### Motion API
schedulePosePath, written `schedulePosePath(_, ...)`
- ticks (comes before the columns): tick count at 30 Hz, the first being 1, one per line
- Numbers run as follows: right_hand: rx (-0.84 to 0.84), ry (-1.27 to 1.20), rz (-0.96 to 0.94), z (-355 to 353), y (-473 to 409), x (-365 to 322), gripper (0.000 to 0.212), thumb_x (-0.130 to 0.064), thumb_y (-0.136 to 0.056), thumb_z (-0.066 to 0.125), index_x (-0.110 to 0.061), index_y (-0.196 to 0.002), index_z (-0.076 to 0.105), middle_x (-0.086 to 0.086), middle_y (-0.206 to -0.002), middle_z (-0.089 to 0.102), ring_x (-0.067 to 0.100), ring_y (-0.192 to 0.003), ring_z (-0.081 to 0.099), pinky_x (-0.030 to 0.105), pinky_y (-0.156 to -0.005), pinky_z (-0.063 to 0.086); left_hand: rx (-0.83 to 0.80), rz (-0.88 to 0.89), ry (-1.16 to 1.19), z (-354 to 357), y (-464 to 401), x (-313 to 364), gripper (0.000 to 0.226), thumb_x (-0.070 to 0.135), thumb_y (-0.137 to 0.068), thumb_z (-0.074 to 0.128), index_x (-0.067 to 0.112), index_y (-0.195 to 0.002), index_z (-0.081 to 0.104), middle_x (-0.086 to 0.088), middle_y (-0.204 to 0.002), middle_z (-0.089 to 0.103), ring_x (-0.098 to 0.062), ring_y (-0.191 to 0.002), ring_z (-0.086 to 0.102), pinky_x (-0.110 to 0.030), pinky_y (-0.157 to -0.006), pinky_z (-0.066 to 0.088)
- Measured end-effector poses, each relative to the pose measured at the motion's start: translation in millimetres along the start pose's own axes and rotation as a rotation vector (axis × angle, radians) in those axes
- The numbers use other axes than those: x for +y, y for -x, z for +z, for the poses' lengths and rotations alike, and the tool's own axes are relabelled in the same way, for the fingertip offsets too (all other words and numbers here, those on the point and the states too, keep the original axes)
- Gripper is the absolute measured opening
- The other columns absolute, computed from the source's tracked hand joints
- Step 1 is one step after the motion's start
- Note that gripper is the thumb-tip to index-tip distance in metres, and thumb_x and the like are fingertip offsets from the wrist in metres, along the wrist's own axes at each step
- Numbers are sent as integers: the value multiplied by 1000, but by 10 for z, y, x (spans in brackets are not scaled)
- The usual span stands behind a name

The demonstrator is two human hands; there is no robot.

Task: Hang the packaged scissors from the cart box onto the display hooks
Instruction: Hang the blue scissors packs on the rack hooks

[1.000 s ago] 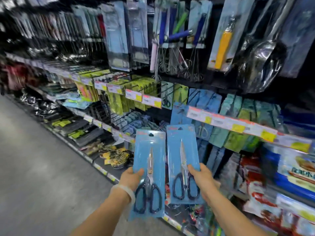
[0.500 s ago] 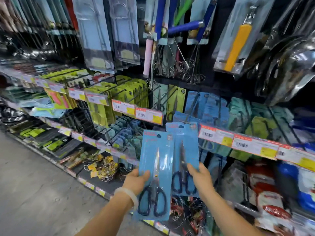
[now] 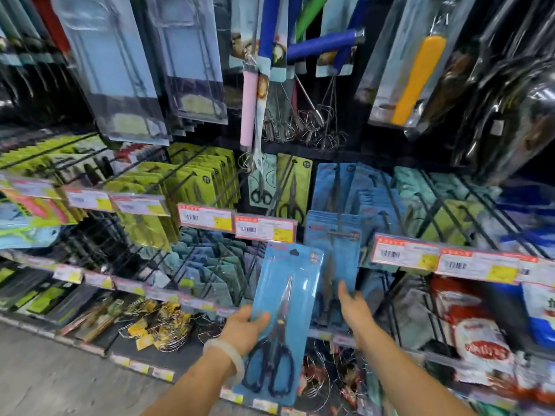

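Note:
My left hand (image 3: 244,329) grips a blue scissors pack (image 3: 285,295) by its left edge, thumb on the front, and holds it upright in front of the shelf. A second blue scissors pack (image 3: 333,259) hangs at the front of a black display hook (image 3: 338,187), in front of several matching blue packs (image 3: 365,199). My right hand (image 3: 354,309) is just below and to the right of that hung pack, its fingers stretched up at the pack's lower edge and curled round nothing. The cart box is out of view.
Red and yellow price tags (image 3: 265,229) line the hook rail. Green scissors packs (image 3: 292,187) hang to the left, whisks (image 3: 303,121) and long utensils above. Bagged goods (image 3: 477,334) fill the lower right. Grey aisle floor (image 3: 45,382) lies at lower left.
I have stepped closer to the shelf. The pack from my right hand now hangs on the hook and my right hand has let go of it. My left hand still holds its pack.

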State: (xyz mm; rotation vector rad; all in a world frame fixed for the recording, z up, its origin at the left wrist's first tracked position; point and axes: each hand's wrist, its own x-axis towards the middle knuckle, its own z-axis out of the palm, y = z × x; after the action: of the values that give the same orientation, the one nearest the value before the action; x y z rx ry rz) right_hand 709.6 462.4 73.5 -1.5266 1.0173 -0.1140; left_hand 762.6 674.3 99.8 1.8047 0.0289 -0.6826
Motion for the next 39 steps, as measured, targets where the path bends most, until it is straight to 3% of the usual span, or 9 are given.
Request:
schedulePosePath(3,88,75,27,28,66,0,83,-57,-91,40,-1,-147,18,19,-151,31,35,-137,34,43,-114,29,-51,1,9,-8,-52,-36,17,6,-91,57,3,-107,63,-11,-101,66,-23,-94,60,-38,-93,48)
schedulePosePath(7,-213,-113,-30,26,363,-60,74,-68,-75,52,-12,-124,56,6,-122,65,24,-112,61,45,-102,45,-109,16,2,67,-100,-9,15,7,-91,58,6,-104,64,-9,-96,68,-23,-88,61,-37,-87,50)
schedulePosePath(10,-303,-182,-154,53,547,-68,22,-23,-89,60,-15,-110,59,2,-105,70,20,-94,67,31,-78,58,-150,47,-6,139,-128,8,16,6,-91,58,6,-105,65,-10,-97,69,-24,-88,64,-37,-87,52)
schedulePosePath(14,-218,-89,-366,37,684,-21,28,0,-89,57,-25,-102,58,-4,-104,68,17,-98,64,25,-82,55,-226,125,-123,208,-95,-13,14,5,-90,59,13,-101,63,0,-94,68,-18,-89,64,-26,-82,54)
schedulePosePath(17,-129,-38,-437,-63,693,-57,27,-3,-90,57,-27,-103,57,-9,-108,66,12,-103,62,31,-92,52,-236,217,-218,299,-123,58,16,14,-89,63,27,-96,60,0,-103,69,-22,-101,65,-41,-91,52)
schedulePosePath(21,-7,-85,-436,-187,595,-287,22,-5,-91,57,-23,-104,58,-1,-108,66,19,-104,63,38,-93,52,-183,271,-182,480,-156,339,3,17,-90,61,17,-93,59,-5,-97,69,-24,-93,67,-40,-85,54)
schedulePosePath(23,-1,-72,-404,-210,538,-371,21,-5,-92,55,-19,-108,55,4,-111,66,21,-102,63,40,-94,51,-175,257,-205,531,-194,424,12,20,-91,59,11,-99,58,-7,-99,68,-24,-94,66,-38,-84,54)
schedulePosePath(32,7,75,-275,-82,347,-293,19,-15,-94,53,-20,-112,49,6,-119,63,22,-109,60,44,-99,48,-216,179,-298,550,-428,357,13,22,-92,58,12,-100,57,-12,-109,66,-26,-99,63,-40,-90,52)
schedulePosePath(39,157,211,-281,-47,196,-461,36,-30,-95,51,-13,-125,42,3,-115,57,28,-107,57,33,-83,46,-152,166,-457,675,-636,585,47,37,-97,43,7,-133,43,-15,-134,52,-32,-118,53,-34,-93,44)
